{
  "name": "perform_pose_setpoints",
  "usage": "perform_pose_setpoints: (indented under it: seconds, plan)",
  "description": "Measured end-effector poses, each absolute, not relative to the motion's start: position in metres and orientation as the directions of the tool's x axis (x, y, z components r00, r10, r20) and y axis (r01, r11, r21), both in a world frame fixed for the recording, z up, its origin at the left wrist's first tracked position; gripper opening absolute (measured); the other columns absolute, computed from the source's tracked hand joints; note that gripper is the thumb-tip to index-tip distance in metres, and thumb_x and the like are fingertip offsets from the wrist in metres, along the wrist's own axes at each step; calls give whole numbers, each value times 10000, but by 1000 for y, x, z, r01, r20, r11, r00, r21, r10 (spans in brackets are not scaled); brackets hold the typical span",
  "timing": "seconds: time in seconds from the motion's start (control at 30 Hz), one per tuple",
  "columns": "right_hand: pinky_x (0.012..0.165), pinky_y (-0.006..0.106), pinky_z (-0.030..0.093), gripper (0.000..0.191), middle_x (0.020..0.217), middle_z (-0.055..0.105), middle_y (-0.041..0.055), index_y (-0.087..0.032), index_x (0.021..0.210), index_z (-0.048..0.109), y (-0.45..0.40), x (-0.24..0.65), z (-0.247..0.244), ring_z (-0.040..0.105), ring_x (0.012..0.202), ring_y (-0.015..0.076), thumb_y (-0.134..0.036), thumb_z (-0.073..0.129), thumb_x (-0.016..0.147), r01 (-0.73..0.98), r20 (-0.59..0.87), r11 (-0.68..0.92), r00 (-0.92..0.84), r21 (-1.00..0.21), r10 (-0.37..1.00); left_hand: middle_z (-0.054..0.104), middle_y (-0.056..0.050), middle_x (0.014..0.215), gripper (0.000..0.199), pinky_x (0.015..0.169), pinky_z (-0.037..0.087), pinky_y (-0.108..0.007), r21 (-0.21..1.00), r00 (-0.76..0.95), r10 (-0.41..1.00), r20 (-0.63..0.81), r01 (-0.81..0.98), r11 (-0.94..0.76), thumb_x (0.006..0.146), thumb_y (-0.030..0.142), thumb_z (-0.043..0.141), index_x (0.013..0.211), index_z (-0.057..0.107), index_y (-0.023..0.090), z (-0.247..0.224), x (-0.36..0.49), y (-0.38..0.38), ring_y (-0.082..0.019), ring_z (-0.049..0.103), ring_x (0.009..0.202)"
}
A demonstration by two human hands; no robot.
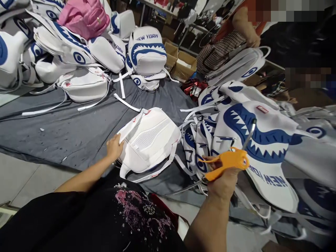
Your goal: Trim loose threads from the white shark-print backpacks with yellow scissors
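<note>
A white backpack [151,140] lies in front of me with its padded back panel and straps facing up. My left hand [114,147] grips the near left edge of this backpack, with the fingers curled over it. In my right hand [223,175] is an orange air blow gun [227,162], its bent metal nozzle pointing up and away. A thin hose runs from the handle down to the left. The blow gun is held above the right-hand pile, apart from the white backpack. Right beside it is a white backpack with a blue shark mouth [258,140].
More white and blue backpacks [149,49] are heaped at the back left, with a pink bag [84,17] on top. Cardboard boxes [185,66] stand beyond the grey-covered table [86,129]. Across the right pile, a person's hand [252,38] is at another backpack [236,66].
</note>
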State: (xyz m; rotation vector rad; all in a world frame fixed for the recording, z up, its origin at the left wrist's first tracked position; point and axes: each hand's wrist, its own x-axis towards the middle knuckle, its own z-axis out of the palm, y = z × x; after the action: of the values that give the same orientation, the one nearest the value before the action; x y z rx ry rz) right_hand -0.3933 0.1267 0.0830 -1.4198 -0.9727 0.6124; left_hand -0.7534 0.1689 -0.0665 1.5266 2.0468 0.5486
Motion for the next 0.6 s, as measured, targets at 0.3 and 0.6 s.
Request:
perform_pose_setpoints:
  seconds: [0.3,0.6]
  plan:
    - [656,362,582,544,758,617,27,-205,1084,528,176,-408,44,628,626,198,-708,428,902,354,-295,-382,274,-854,915,772,-158,1019,528,740,578,-258,770,183,762,-622,-39,637,1054,485,296,1062,663,105,-69,-731,193,-172,738,798]
    - [483,259,433,387,587,554,-9,-192,937,576,244,-430,29,534,468,150,-559,465,988,748,-499,-360,44,-558,866,765,-192,881,656,581,576,-245,499,128,514,-848,-136,856,1049,523,211,1000,681,69,-80,-734,214,-193,741,686]
